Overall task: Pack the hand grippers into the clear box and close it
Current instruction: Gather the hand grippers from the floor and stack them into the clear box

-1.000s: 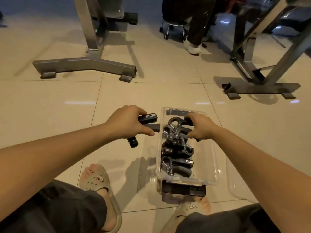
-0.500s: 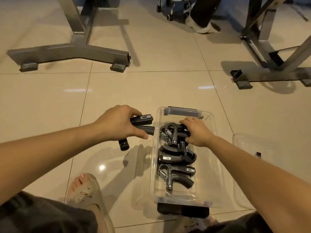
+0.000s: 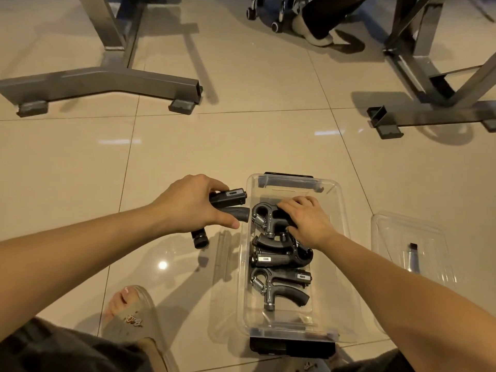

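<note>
The clear box (image 3: 342, 210) stands open on the tiled floor between my feet, black latches at both ends. Several black hand grippers lie inside; the nearest one (image 3: 281, 288) is flat near the front end. My right hand (image 3: 306, 218) is inside the box, pressing down on the far hand gripper (image 3: 264, 213), fingers curled over it. My left hand (image 3: 192, 204) hovers just left of the box, shut on another black hand gripper (image 3: 228, 200), its handles pointing at the box wall. The clear lid (image 3: 413, 245) lies on the floor to the right.
Grey metal equipment bases stand at the far left (image 3: 107, 81) and far right (image 3: 429, 114). Another person's shoe (image 3: 316, 36) and chair casters sit at the top centre. My sandalled left foot (image 3: 128, 310) rests near the box's front left.
The view has tilted down and closer. My right hand has pushed lower onto the far hand gripper in the box. My left hand keeps its hand gripper beside the box wall.
</note>
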Demonstrator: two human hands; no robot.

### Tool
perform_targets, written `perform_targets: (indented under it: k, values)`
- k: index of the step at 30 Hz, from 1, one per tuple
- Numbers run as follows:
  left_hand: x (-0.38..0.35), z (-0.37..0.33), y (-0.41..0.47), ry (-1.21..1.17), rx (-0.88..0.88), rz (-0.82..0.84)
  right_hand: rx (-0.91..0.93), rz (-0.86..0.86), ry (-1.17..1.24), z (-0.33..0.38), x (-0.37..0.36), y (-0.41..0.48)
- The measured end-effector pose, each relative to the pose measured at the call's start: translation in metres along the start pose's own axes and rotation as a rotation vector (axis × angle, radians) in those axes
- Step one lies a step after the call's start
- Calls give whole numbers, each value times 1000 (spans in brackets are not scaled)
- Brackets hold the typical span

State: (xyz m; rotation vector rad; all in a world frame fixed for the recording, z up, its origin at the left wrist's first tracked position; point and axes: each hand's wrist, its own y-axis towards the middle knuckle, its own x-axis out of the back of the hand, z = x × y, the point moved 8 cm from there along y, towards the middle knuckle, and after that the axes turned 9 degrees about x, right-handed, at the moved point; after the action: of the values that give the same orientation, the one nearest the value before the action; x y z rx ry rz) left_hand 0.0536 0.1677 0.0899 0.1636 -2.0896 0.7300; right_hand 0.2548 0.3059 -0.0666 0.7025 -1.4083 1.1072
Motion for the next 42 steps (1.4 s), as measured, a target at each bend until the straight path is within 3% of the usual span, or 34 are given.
perform_targets:
  k: [8,13,19,23,27,31,38,40,42]
  values:
    - [1,1,3,7,-29,-3,0,24,-210,13,3,1]
    - [5,-9,2,23,-72,-19,-45,-82,-128,18,38,0]
    - [20,-32,-3,-1,-139,-67,-130,-348,354,38,160,-10]
    - [21,-54,-16,-28,-261,-53,-338,-262,1081,59,183,-40]
    - [20,-76,-36,-42,-400,-72,-453,-262,1341,75,179,-58]
    - [25,-73,-40,-116,-376,-23,-491,-309,1401,68,183,-69]
    - [14,-35,-24,-678,-54,301,-551,-302,1463,33,167,-104]
    - [0,-38,-20,-762,-3,323,-515,-286,1308,28,162,-107]
    - [-17,-40,-15,-768,51,321,-375,-247,973,32,166,-105]
